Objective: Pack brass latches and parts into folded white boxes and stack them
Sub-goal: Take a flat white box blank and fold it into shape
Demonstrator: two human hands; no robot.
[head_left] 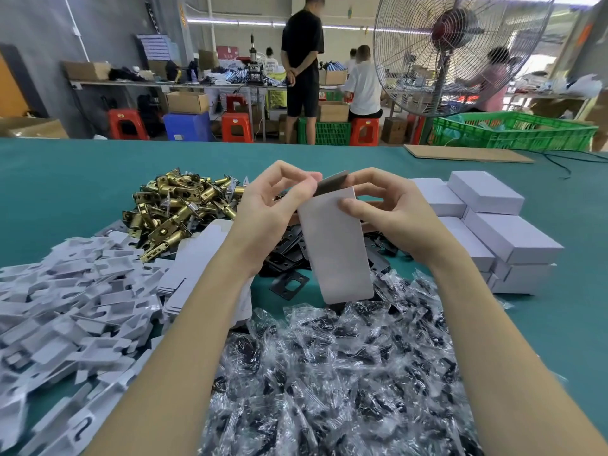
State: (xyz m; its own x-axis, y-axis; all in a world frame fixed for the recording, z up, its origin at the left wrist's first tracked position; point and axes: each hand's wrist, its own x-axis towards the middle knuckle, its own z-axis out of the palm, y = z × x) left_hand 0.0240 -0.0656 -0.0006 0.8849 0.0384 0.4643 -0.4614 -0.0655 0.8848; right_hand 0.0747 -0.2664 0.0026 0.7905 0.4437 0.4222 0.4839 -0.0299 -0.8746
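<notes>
White box, gripped between both hands

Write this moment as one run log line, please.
left hand: holds white box | right hand: holds box | flap open | stack: right

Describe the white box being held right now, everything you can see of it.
The white box is a plain, matt, cardboard-looking carton, long and narrow, held above the table and tilted, its far end raised. That far end is open, with a grey flap standing up. The left hand pinches the flap end; the right hand grips the top, thumb on the broad face. Its lower end hangs over the black plates and bagged parts.
</notes>
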